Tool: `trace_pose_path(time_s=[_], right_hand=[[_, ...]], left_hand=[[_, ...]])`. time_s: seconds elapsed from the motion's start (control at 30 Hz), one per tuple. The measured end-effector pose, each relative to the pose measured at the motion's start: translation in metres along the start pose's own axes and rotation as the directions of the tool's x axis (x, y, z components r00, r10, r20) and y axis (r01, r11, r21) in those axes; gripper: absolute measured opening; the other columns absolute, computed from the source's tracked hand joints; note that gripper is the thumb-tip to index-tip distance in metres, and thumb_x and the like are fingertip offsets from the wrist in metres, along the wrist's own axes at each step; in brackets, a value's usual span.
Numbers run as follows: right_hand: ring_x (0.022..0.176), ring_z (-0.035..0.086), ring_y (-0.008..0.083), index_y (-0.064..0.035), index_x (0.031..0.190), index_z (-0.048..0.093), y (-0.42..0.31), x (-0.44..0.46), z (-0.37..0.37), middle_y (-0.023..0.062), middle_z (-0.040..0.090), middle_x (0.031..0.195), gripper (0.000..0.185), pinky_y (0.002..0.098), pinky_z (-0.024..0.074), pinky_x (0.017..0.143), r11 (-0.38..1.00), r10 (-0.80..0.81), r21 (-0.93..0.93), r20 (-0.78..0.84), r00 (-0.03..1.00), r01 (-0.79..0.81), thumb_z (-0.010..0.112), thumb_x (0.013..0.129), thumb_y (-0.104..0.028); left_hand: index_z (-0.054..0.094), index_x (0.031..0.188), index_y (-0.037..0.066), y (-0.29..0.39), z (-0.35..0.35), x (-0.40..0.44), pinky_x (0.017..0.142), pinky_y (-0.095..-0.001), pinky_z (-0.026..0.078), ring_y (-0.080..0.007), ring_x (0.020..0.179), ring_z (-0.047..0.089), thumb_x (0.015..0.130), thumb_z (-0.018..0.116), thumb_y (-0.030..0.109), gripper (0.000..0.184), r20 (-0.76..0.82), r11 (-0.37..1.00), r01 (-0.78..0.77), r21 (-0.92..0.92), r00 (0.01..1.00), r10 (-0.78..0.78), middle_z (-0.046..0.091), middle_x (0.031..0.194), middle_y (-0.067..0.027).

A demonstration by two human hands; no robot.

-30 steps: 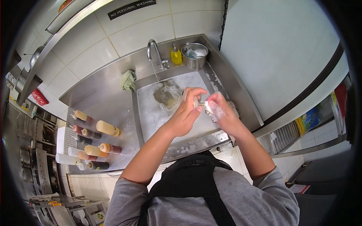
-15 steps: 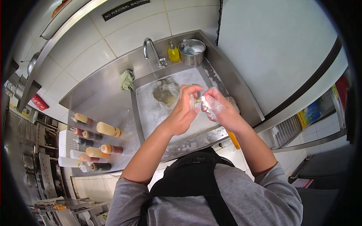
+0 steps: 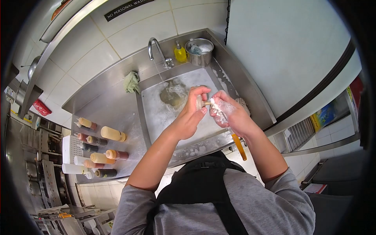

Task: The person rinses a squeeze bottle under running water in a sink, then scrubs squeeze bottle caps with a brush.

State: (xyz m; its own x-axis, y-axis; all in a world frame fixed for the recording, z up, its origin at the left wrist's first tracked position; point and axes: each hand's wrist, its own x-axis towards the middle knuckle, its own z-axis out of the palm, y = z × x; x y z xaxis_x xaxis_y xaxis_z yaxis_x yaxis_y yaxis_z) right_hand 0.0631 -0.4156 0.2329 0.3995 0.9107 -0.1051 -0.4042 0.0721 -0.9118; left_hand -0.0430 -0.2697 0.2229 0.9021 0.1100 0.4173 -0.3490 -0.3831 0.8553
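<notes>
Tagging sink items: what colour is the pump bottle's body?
Yellow; the pump bottle shows in the head view.

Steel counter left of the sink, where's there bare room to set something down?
The widest bare patch on the steel counter lies between the green cloth, the sink rim and the squeeze bottles. A narrower strip runs between bottles and rim. The near-left end is crowded with bottles.

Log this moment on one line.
left hand: holding piece; right hand: closed on foamy wad; orange handle: below right hand; tap: running; sink: sudsy
</notes>
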Motion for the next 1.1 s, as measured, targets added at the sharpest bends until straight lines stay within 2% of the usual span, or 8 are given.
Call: trace_pose_path(time_s=[0.27,0.37,0.5,0.63,0.7,0.87,0.93,1.1], right_hand=[[0.053,0.039,0.0064,-0.013,0.098,0.044,-0.0038,-0.0024,-0.0007,0.0015,0.051,0.072,0.015,0.0197,0.0255,0.042,0.999,0.022,0.042,0.003,1.0,-0.023,0.039,0.099,-0.026],[0.052,0.038,0.0065,-0.0129,0.097,0.044,-0.0071,-0.0014,-0.0019,0.0017,0.051,0.072,0.014,0.0196,0.0254,0.041,0.998,0.033,0.057,0.009,0.999,-0.033,0.04,0.099,-0.027],[0.05,0.037,0.0064,-0.0123,0.097,0.044,-0.0049,-0.0016,-0.001,0.0017,0.05,0.071,0.015,0.0192,0.025,0.041,0.994,0.04,0.101,0.061,0.997,-0.046,0.041,0.099,-0.027],[0.049,0.036,0.0062,-0.0119,0.096,0.044,-0.0096,-0.0008,0.0008,0.0016,0.049,0.07,0.016,0.019,0.0245,0.041,0.99,0.063,0.129,0.012,0.998,-0.064,0.041,0.099,-0.027],[0.048,0.035,0.006,-0.0119,0.096,0.045,-0.0061,0.0015,0.0023,0.0015,0.049,0.069,0.016,0.0191,0.0243,0.04,0.985,0.057,0.156,0.074,0.996,-0.068,0.041,0.099,-0.027],[0.046,0.035,0.0064,-0.0121,0.095,0.044,-0.0097,0.0009,0.0009,0.0012,0.047,0.067,0.016,0.0194,0.0239,0.04,0.985,0.066,0.154,0.058,0.996,-0.075,0.041,0.099,-0.027],[0.046,0.035,0.0064,-0.0121,0.095,0.044,-0.0095,0.0022,0.0016,0.001,0.047,0.066,0.016,0.0195,0.0237,0.04,0.985,0.058,0.16,0.072,0.996,-0.069,0.041,0.099,-0.028],[0.046,0.035,0.0064,-0.0121,0.098,0.044,-0.0097,0.0031,0.0035,0.0008,0.046,0.067,0.017,0.0198,0.0237,0.04,0.983,0.053,0.168,0.115,0.992,-0.072,0.04,0.099,-0.029]], left_hand=[[0.034,0.124,0.005,-0.0037,-0.0006,0.0005,0.097,-0.0366,0.028,-0.0232,0.101,0.038,0.079,0.045,0.005,0.047,-0.016,0.992,-0.111,0.058,0.994,0.112,0.036,0.106,-0.0129],[0.034,0.123,0.005,-0.0033,-0.0021,0.0004,0.096,-0.0367,0.029,-0.0237,0.1,0.039,0.076,0.047,0.004,0.048,-0.022,0.981,-0.14,0.135,0.989,0.144,0.037,0.106,-0.0135],[0.034,0.123,0.005,-0.005,-0.0033,0.0007,0.096,-0.0364,0.029,-0.0238,0.101,0.039,0.075,0.048,0.003,0.05,-0.031,0.984,-0.147,0.105,0.988,0.151,0.037,0.106,-0.0136],[0.034,0.124,0.006,-0.0052,-0.0046,0.0005,0.097,-0.0359,0.028,-0.0236,0.101,0.039,0.074,0.047,0.003,0.052,-0.049,0.991,-0.121,0.054,0.991,0.123,0.037,0.105,-0.0128],[0.034,0.124,0.006,-0.006,-0.0037,0.0006,0.097,-0.0356,0.028,-0.0233,0.101,0.039,0.074,0.046,0.004,0.052,-0.059,0.993,-0.117,0.028,0.991,0.119,0.037,0.105,-0.0125],[0.033,0.125,0.006,-0.0079,-0.0043,-0.0006,0.098,-0.0354,0.026,-0.0226,0.103,0.038,0.074,0.045,0.005,0.052,-0.067,0.996,-0.093,0.001,0.993,0.092,0.037,0.106,-0.0121],[0.033,0.125,0.006,-0.0068,-0.0035,-0.0004,0.094,-0.0333,0.028,-0.0184,0.101,0.037,0.079,0.049,0.029,0.054,-0.096,1.0,-0.03,-0.01,0.995,0.029,0.036,0.108,-0.0089],[0.033,0.126,0.006,-0.0066,0.0003,-0.0006,0.093,-0.0319,0.028,-0.0172,0.102,0.037,0.081,0.049,0.03,0.054,-0.128,0.992,-0.021,-0.127,0.992,0.005,0.037,0.109,-0.0079]])
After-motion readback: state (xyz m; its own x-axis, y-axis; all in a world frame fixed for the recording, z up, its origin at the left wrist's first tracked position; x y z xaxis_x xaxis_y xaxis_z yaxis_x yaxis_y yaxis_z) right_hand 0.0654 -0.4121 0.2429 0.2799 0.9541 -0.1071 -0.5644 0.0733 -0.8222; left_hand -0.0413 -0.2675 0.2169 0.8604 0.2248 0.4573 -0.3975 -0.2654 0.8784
